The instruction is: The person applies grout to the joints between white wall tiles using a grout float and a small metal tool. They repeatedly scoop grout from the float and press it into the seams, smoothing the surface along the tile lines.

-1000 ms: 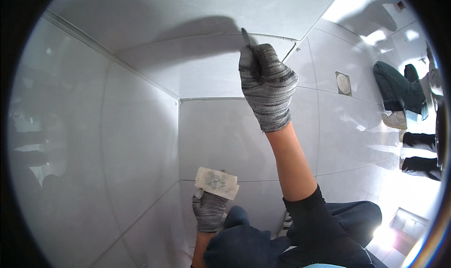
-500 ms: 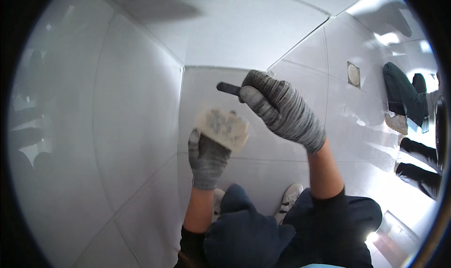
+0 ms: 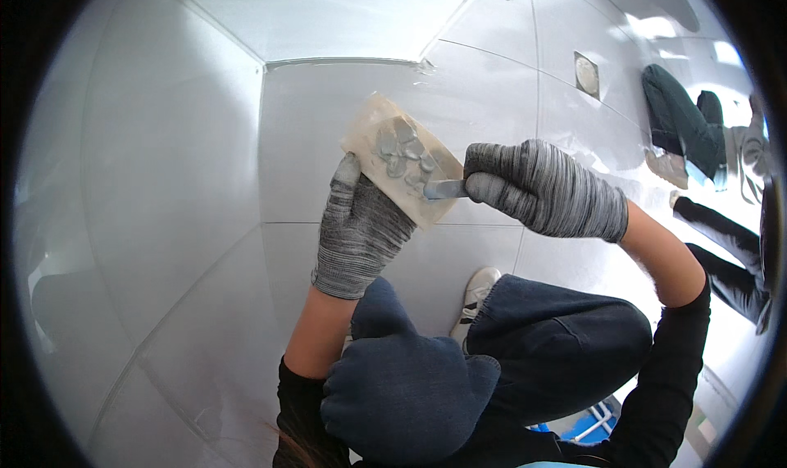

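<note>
My left hand, in a grey knit glove, grips a pale flat board from below, its thumb on the near left edge. Dabs of grey paste lie on top of the board. My right hand, gloved alike, is closed round a small scraper, whose flat end touches the board's right part beside the paste. Most of the scraper's handle is hidden inside the fist.
White tiled walls rise at the left, and a white raised block stands ahead. Grey floor tiles lie below, with a drain cover at the right. Other people's legs are at the far right. Something blue lies behind my right knee.
My right hand has come down and right, bringing the scraper onto the board. The board has risen and turned. My view has shifted, and the scraper's end now looks grey with paste.
</note>
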`<state>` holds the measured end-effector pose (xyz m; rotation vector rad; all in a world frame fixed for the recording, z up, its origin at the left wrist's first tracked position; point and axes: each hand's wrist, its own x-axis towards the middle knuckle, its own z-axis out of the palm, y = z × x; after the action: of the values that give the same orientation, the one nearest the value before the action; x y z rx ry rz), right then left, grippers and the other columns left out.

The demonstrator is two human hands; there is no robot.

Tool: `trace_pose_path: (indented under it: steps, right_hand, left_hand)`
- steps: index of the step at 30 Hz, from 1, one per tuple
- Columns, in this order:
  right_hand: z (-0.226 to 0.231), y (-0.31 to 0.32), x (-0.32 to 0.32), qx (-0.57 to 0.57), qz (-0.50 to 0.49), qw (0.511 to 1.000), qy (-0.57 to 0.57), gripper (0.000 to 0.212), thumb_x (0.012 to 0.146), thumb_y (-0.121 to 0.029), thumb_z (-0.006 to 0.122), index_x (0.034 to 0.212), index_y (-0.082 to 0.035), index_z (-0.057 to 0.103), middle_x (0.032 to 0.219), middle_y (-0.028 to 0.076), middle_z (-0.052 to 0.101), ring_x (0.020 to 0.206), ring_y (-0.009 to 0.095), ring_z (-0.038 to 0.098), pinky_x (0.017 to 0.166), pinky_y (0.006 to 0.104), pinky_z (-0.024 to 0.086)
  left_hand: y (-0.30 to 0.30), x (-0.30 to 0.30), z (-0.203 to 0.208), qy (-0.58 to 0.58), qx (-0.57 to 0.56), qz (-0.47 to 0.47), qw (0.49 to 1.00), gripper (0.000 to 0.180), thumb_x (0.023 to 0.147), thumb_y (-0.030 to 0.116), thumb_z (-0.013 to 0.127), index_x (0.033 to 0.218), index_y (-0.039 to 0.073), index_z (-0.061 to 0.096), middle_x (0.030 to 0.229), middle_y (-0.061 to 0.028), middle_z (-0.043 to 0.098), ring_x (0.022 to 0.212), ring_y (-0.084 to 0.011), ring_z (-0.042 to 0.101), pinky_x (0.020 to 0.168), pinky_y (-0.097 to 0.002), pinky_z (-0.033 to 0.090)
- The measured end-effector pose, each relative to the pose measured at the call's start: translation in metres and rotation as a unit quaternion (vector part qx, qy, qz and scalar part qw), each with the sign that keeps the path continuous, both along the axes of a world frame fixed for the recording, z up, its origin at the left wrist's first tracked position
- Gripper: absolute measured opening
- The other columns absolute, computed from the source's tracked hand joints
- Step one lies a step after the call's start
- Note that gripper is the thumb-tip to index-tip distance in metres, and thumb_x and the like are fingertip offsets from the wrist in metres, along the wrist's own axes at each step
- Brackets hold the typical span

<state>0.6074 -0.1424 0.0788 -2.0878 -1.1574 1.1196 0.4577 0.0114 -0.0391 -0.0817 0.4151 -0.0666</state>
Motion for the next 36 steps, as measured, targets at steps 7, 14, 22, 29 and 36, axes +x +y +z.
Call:
trace_pose_path:
  steps: [7, 14, 22, 29, 36]
  right_hand:
    - [-0.003, -0.044, -0.015, -0.053, -0.071, 0.996, -0.01, 0.029, 0.096, -0.028, 0.048, 0.095, -0.002, 0.06, 0.062, 0.011, 0.058, 0.057, 0.021, 0.059, 0.06, 0.0342, 0.05]
    - [-0.017, -0.065, -0.026, -0.039, -0.084, 0.995, -0.028, 0.027, 0.096, -0.027, 0.05, 0.097, -0.003, 0.061, 0.06, 0.01, 0.058, 0.053, 0.019, 0.058, 0.057, 0.034, 0.049]
    - [-0.009, -0.068, -0.034, -0.08, -0.103, 0.99, -0.061, 0.027, 0.095, -0.028, 0.052, 0.1, -0.004, 0.064, 0.062, 0.008, 0.061, 0.055, 0.016, 0.06, 0.058, 0.0315, 0.051]
    - [-0.006, -0.075, -0.032, -0.095, -0.122, 0.983, -0.097, 0.027, 0.094, -0.028, 0.053, 0.098, -0.002, 0.063, 0.057, 0.007, 0.057, 0.05, 0.015, 0.056, 0.052, 0.029, 0.047]
    - [0.002, -0.079, -0.028, 0.069, -0.127, 0.985, -0.09, 0.023, 0.093, -0.022, 0.052, 0.093, -0.001, 0.061, 0.066, 0.007, 0.058, 0.057, 0.018, 0.055, 0.056, 0.0317, 0.045]
  left_hand:
    - [-0.034, 0.002, 0.019, 0.04, 0.081, -0.05, 0.995, 0.064, 0.095, 0.044, 0.046, 0.138, 0.001, 0.025, 0.134, -0.0227, 0.038, 0.122, -0.0327, 0.048, 0.099, -0.0451, 0.047]
    - [-0.045, -0.005, 0.024, 0.061, 0.108, -0.074, 0.99, 0.063, 0.096, 0.043, 0.044, 0.138, 0.001, 0.024, 0.134, -0.0232, 0.038, 0.123, -0.0336, 0.047, 0.1, -0.0464, 0.046]
    - [-0.049, -0.016, 0.025, 0.097, 0.11, -0.032, 0.989, 0.057, 0.096, 0.039, 0.046, 0.136, 0.001, 0.031, 0.13, -0.0213, 0.043, 0.121, -0.031, 0.049, 0.098, -0.0454, 0.049]
    - [-0.049, -0.018, 0.032, 0.123, 0.131, -0.009, 0.984, 0.056, 0.095, 0.038, 0.048, 0.135, 0.001, 0.033, 0.128, -0.0214, 0.045, 0.118, -0.0301, 0.052, 0.096, -0.0441, 0.05]
    - [-0.041, -0.013, 0.032, 0.137, 0.23, 0.011, 0.963, 0.059, 0.095, 0.039, 0.05, 0.135, 0.0, 0.031, 0.129, -0.0218, 0.043, 0.12, -0.0306, 0.05, 0.098, -0.0447, 0.049]
